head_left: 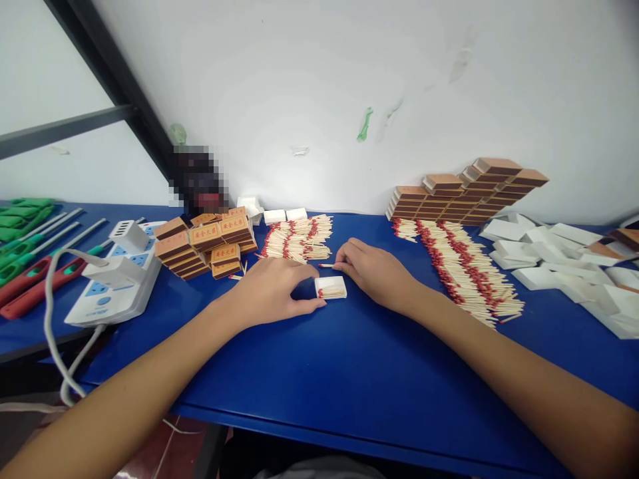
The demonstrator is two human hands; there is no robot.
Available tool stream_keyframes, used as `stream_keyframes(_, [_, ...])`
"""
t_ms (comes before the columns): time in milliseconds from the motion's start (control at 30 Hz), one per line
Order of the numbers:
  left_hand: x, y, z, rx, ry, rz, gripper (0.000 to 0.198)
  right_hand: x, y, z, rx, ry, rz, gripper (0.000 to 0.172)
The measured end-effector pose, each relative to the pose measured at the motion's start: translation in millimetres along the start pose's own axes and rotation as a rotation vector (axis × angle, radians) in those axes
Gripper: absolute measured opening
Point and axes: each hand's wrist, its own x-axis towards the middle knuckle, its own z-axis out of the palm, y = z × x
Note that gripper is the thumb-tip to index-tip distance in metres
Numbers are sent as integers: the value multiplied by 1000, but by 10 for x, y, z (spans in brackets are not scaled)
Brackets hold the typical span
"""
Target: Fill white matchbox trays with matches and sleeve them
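Note:
On the blue table in front of me lies a small white matchbox tray (337, 283) with several red-tipped matches in it. The thumb and index finger of my left hand (272, 291) grip its left end, one at each long side. Just beyond the tray, my right hand (372, 269) pinches a single match (326, 266), its red head pointing left. Behind my left hand, loose matches (294, 239) lie in rows beside stacked printed matchboxes (214, 233). More matches (462, 269) spread in long rows to the right of my right hand.
Brown matchboxes (464, 196) are stacked against the wall at back right. White empty trays (554, 249) are heaped at far right. A white power strip (117, 286) with a cable stands left, near red-and-green-handled tools (44, 273). The table's front edge (299, 436) runs below my arms.

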Motion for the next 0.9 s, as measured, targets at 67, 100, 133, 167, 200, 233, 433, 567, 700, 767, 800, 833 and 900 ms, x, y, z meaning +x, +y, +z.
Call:
stream_keyframes(67, [1, -5, 3, 7, 11, -14, 34, -21, -4, -58, 39, 21, -2, 11])
stream_keyframes(100, [1, -10, 7, 14, 23, -26, 35, -38, -14, -100, 67, 35, -12, 11])
stream_keyframes(133, [3, -15, 12, 23, 37, -39, 36, -58, -30, -147, 96, 47, -25, 12])
stream_keyframes(167, [4, -21, 18, 31, 50, -49, 37, -80, -52, -192, 117, 53, -39, 12])
stream_keyframes(200, [6, -27, 24, 36, 59, -55, 38, -102, -79, -230, 125, 51, -54, 13])
stream_keyframes(233, [7, -33, 31, 38, 64, -56, 39, -123, -108, -258, 119, 43, -70, 13])
stream_keyframes(433, [8, -58, 71, 40, 64, -38, 39, -174, -236, -188, -63, -12, -134, 14])
stream_keyframes(567, [0, -48, 63, 47, 57, -40, 39, -174, -254, -158, -91, -51, -127, 11])
stream_keyframes(700, [-1, -16, 34, 22, 28, -41, 37, -156, -227, -182, 62, -29, -113, 12])
stream_keyframes(767, [3, 2, 31, 14, 12, -38, 36, -126, -187, -159, 162, 41, -88, 13])
stream_keyframes(800, [4, 9, 35, 10, 3, -32, 35, -106, -162, -136, 194, 73, -81, 12])
stream_keyframes(833, [6, 15, 40, 5, -5, -23, 35, -85, -137, -107, 212, 94, -84, 12])
stream_keyframes(900, [7, 23, 52, -4, -13, 2, 35, -42, -94, -41, 209, 96, -112, 18])
